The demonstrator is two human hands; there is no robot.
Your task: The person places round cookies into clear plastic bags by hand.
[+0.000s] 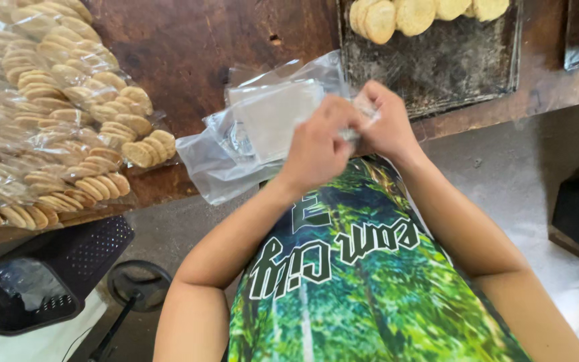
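Between our two hands, at the edge of the wooden table point(189, 47), we hold the mouth of a clear plastic bag point(363, 110). Our left hand point(316, 144) is closed around the near side of the bag, and our right hand point(387, 124) pinches the thin film with curled fingers, so both hands are narrow and gripping. We judge that we are at the step of separating and opening one bag. The next move probably needs a gentle pull apart with the fingertips, because the film is thin and it sticks to itself. Just to the left of our left hand lies the stack of empty bags point(249, 134), touching the hand. Beyond our right hand stands a dark baking tray point(437, 67) with loose round cookies point(397, 17) at its far side. Well to the left of both hands are the packed cookie bags point(55, 127).
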